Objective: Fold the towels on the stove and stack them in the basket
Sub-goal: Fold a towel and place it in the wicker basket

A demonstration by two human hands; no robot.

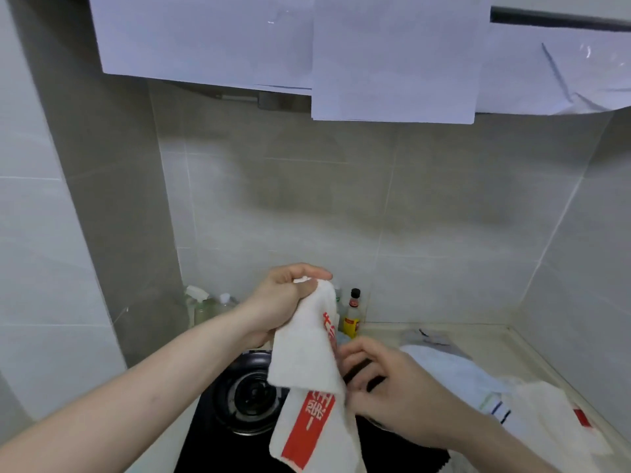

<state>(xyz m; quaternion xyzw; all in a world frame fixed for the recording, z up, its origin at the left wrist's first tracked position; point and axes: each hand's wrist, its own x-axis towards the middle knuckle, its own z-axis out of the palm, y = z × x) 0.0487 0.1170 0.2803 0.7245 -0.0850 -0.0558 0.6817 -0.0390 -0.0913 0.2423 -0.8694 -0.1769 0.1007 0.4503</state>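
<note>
A white towel with a red printed band (307, 367) hangs in the air above the black stove (211, 438). My left hand (286, 295) grips its top corner, fingers curled round the cloth. My right hand (389, 387) is lower, at the towel's right edge, fingers curled against the cloth; the pinch itself is hidden. A light blue towel (454, 373) and another white towel with a red patch (553, 421) lie heaped on the right side of the stove. No basket is in view.
A burner (246, 401) sits on the stove's left side below the hanging towel. Sauce bottle (353, 314) and clear bottles (205, 305) stand against the tiled back wall. Paper sheets (392, 56) cover the range hood overhead. The counter edge (546, 367) runs along the right.
</note>
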